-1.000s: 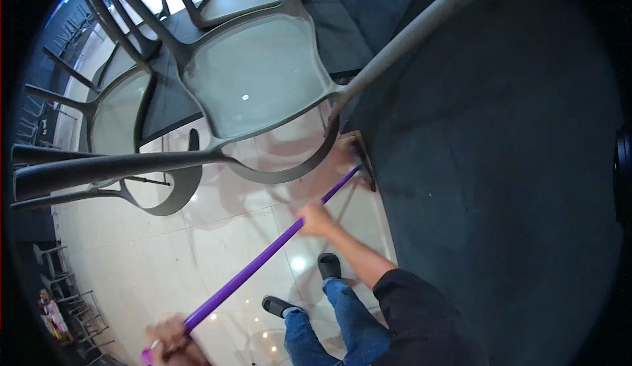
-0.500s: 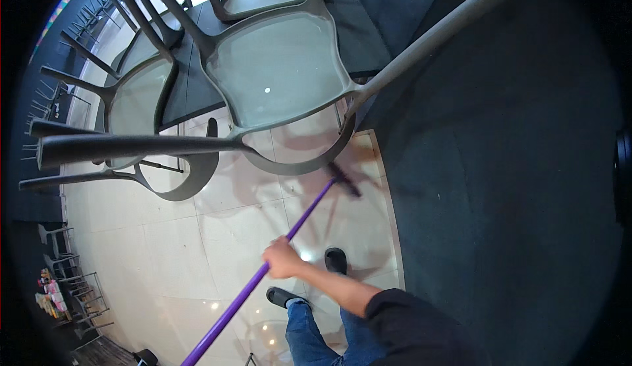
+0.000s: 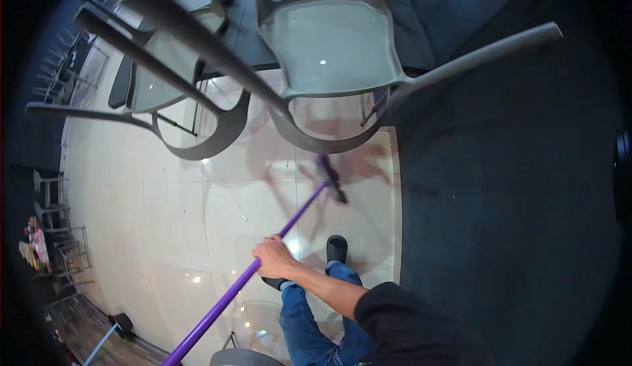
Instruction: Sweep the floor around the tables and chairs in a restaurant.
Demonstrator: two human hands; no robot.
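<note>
My right hand [image 3: 273, 259] is wrapped round the purple handle of a broom [image 3: 217, 310]. The handle slants from the lower left up to the dark, purplish broom head [image 3: 334, 183], which is on the pale tiled floor [image 3: 250, 198] and a little blurred. Small white bits of litter [image 3: 244, 218] lie on the tiles to the left of the broom head. My left hand is out of view. Below the right hand, my feet in dark slippers [image 3: 337, 249] stand on the tiles.
Grey chairs [image 3: 336, 43] rest upturned on a dark table [image 3: 411, 37], their backrests jutting over the floor. A dark wall-like surface [image 3: 500, 221] borders the tiles on the right. Behind me are another chair [image 3: 245, 358] and a black dustpan [image 3: 120, 325] with a light-blue handle.
The broom head has shifted slightly left on the floor, and my right hand has moved a little left with the handle. My view has turned, so chairs appear farther right and the dustpan shows more.
</note>
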